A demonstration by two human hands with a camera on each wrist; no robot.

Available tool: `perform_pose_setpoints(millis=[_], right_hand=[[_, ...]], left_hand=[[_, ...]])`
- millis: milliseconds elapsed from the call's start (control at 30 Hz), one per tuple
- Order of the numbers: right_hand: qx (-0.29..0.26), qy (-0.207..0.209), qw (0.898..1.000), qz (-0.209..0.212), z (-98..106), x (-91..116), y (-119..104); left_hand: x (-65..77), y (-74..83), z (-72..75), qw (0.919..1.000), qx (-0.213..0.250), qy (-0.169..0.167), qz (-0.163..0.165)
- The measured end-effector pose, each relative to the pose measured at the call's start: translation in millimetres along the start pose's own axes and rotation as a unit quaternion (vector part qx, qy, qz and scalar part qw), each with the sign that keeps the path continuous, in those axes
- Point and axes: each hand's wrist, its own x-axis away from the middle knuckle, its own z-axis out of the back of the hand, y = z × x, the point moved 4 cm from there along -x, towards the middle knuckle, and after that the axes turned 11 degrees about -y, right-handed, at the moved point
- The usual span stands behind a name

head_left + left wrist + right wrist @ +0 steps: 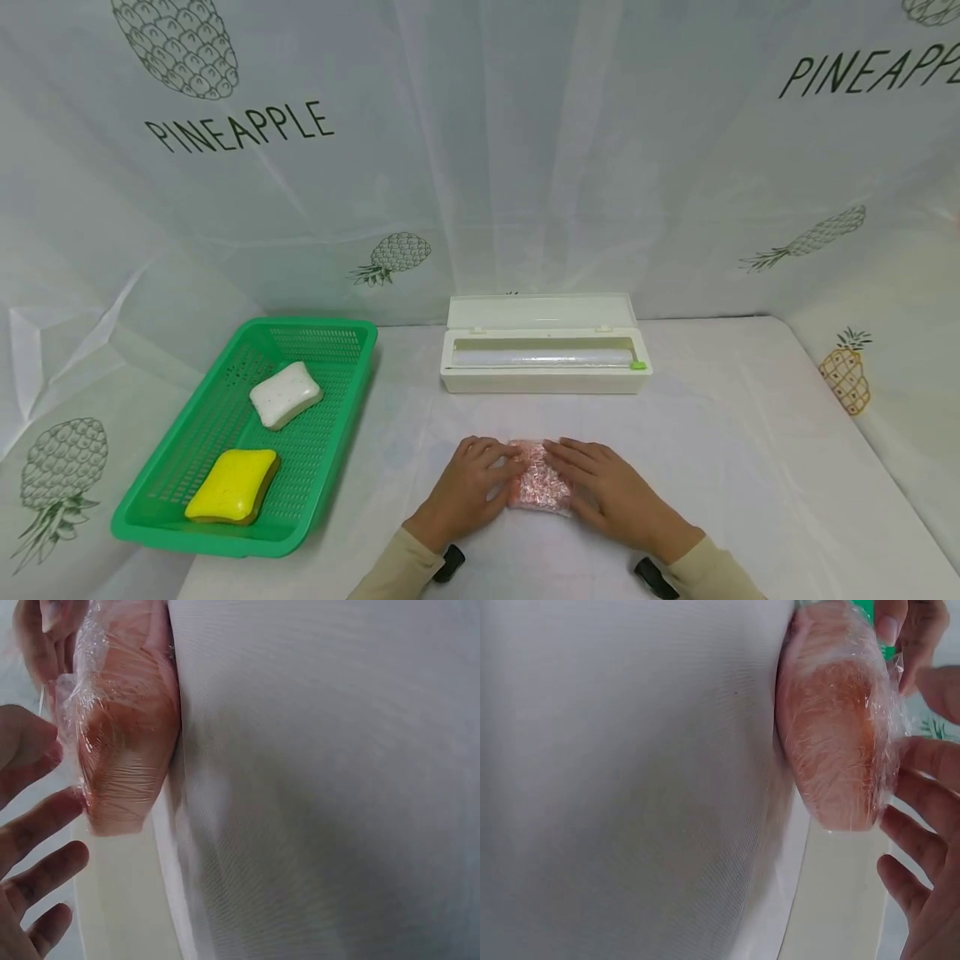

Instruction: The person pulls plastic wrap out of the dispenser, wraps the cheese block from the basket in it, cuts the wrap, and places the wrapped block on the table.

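Note:
A pink block wrapped in clear plastic film (540,479) lies on the white cloth between the two hands. Its film looks crinkled on top and smoother over the side in the left wrist view. My left hand (474,483) touches the block's left side, with fingertips on its upper edge. From the right, my right hand (611,487) rests its fingers on the film. In the right wrist view the fingers (919,840) are spread and fairly straight along the edge of the wrapped block (832,750). The fingers (52,870) in the left wrist view are likewise spread.
A white cling film dispenser (547,383) with its lid raised stands behind the block, a film roll (543,358) inside. On the left, a green basket (348,433) holds a white block (287,395) and a yellow sponge-like block (234,485). Pineapple-printed fabric surrounds the table.

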Motion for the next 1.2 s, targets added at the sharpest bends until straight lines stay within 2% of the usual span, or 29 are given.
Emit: perform_pose_setpoints(millis=[133, 300, 567, 867, 1200], right_hand=[[0.014, -0.001, 1.0, 0.011, -0.5, 2.4, -2.4], [0.023, -0.009, 1.0, 0.016, -4.5, 5.7, -2.2], [0.03, -0.031, 0.999, -0.002, -10.2, 8.0, -1.5], [0.053, -0.036, 0.998, -0.015, -13.6, 6.5, -3.3], [0.055, -0.032, 0.998, -0.02, -14.5, 6.3, -4.5]], left_hand=[[1.6, 1.9, -2.0, 0.9997, -0.018, -0.014, -0.008], [3.3, 3.5, -4.2, 0.9994, -0.018, -0.028, -0.009], [8.3, 1.6, -13.9, 0.9965, -0.039, -0.073, 0.011], [8.6, 3.2, -13.9, 0.9968, -0.047, -0.064, 0.011], [7.0, 3.6, -14.3, 0.9939, -0.05, -0.092, 0.034]])
